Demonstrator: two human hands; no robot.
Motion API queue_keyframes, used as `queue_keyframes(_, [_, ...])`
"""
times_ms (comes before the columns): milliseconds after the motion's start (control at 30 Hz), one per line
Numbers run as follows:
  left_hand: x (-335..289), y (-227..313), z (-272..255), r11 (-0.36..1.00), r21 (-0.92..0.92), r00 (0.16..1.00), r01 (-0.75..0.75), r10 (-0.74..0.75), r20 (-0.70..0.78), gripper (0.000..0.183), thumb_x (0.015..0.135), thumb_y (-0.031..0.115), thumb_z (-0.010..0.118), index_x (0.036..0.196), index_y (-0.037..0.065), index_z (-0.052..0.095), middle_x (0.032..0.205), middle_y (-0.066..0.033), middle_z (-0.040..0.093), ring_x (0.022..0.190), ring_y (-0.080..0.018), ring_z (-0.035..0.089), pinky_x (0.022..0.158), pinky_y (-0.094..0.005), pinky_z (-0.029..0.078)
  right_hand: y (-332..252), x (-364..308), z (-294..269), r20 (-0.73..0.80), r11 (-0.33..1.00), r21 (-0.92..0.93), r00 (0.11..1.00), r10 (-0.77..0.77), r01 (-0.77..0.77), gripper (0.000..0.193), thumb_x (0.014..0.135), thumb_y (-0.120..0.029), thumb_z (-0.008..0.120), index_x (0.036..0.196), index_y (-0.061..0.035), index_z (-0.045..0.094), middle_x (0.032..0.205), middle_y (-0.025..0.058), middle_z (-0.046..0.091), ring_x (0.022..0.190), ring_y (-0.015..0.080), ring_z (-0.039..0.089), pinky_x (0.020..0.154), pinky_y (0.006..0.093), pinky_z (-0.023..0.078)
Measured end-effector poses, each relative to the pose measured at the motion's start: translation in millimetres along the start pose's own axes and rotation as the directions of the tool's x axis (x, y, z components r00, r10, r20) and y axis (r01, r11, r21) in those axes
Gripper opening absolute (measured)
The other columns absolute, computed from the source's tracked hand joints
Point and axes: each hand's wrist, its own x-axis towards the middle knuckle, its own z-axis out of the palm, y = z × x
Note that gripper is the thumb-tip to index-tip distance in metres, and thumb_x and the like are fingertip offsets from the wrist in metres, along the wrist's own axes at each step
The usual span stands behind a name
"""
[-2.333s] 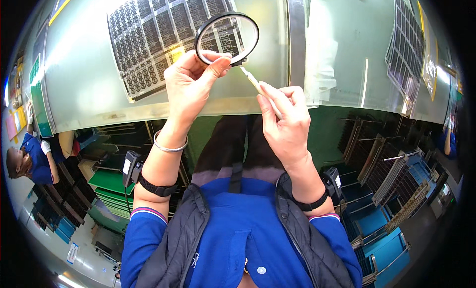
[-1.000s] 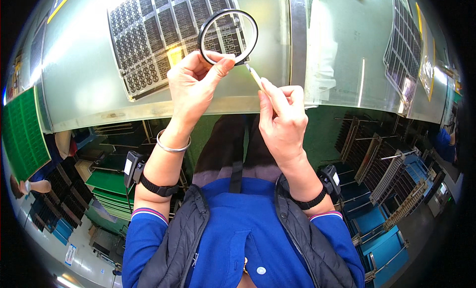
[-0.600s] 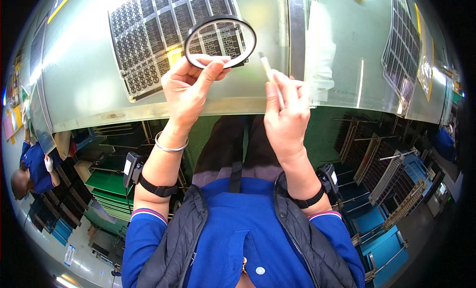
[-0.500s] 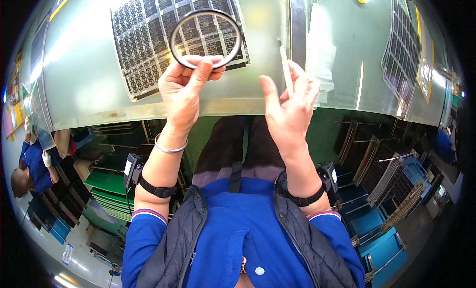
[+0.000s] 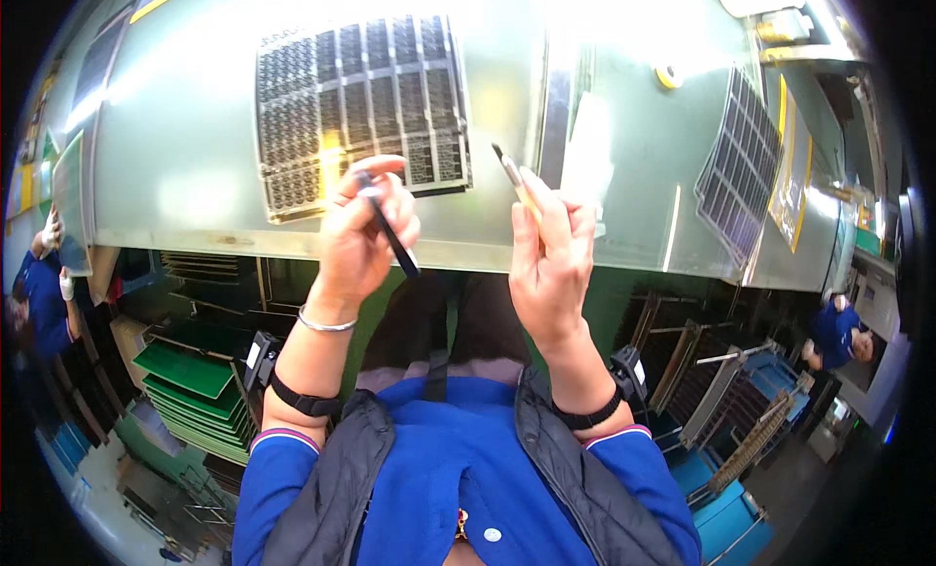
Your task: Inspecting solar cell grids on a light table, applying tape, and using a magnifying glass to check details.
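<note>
My left hand [image 5: 366, 225] is closed on a round black-rimmed magnifying lens [image 5: 392, 236], turned nearly edge-on and a bit smeared by motion. Both are over the near edge of a large patterned film sheet [image 5: 375, 108], covered in rows of dark circuit-like drawings. To the right, my right hand [image 5: 551, 269] pinches a slim brush-like tool [image 5: 509, 166] with a pale handle, a metal collar and a dark tip. This tip points up and left, above the bare table surface beside the sheet. Neither tool appears to touch the sheet.
The glossy pale-green table [image 5: 175, 166] also bears a white strip [image 5: 587, 147], a yellow tape roll [image 5: 668, 76] and a second patterned sheet [image 5: 731, 166]. Green panels [image 5: 195, 381] are stacked below. One co-worker [image 5: 47, 303] is at far left, another [image 5: 837, 332] at far right.
The lens has swung from face-on to edge-on and come lower, toward me. My right thumb has closed against the brush-like tool, which leans further left. The whole view has shifted slightly.
</note>
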Motion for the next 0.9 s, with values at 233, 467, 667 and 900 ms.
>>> queue_keyframes(233, [3.1,7.9,67.9,0.914,0.394,0.982,0.099,-0.026,-0.187,0.022,0.089,0.01,0.066,0.107,-0.002,0.065,0.058,0.0048,0.056,0.039,0.0029,0.033,0.036,-0.017,0.02,-28.4,6.2,-25.1,0.052,0.991,0.018,0.989,-0.135,0.134,0.032,0.085,-0.005,0.066,0.116,-0.009,0.065,0.09,0.0085,0.051,0.066,0.017,0.054,0.057,0.0289,0.046])
queue_keyframes(467, [2.9,4.7,72.1,0.892,0.452,0.974,0.001,0.101,-0.202,0.018,0.088,0.011,0.066,0.101,-0.001,0.067,0.062,0.0029,0.058,0.04,0.0027,0.034,0.036,-0.0157,0.021,-26.8,10.0,-31.9,0.116,0.989,0.121,0.988,-0.098,0.084,0.029,0.084,-0.001,0.065,0.113,-0.0041,0.066,0.083,0.0093,0.056,0.078,0.0204,0.051,0.067,0.0284,0.044])
queue_keyframes(667, [-10.8,21.2,42.3,0.788,0.613,0.936,0.055,0.173,-0.306,0.03,0.094,0.027,0.06,0.103,-0.001,0.065,0.055,0.0084,0.048,0.041,0.0007,0.034,0.039,-0.0179,0.023,73.3,76.0,-21.9,-0.124,0.998,-0.055,0.992,-0.008,0.002,0.017,0.086,-0.005,0.061,0.102,-0.0027,0.065,0.089,0.0159,0.062,0.078,0.0311,0.057,0.07,0.0379,0.048])
queue_keyframes(900, [-20.3,-57.9,18.7,-0.393,0.914,0.973,-0.104,0.151,0.175,0.05,0.085,0.017,0.064,0.13,-0.001,0.05,0.138,-0.0177,0.046,0.1,-0.0347,0.062,0.077,-0.0373,0.053,136.7,139.1,15.1,-0.102,0.938,-0.345,0.995,0.001,-0.036,0.022,0.086,-0.019,0.064,0.102,-0.0039,0.065,0.094,0.0141,0.059,0.096,0.0327,0.05,0.087,0.0411,0.041])
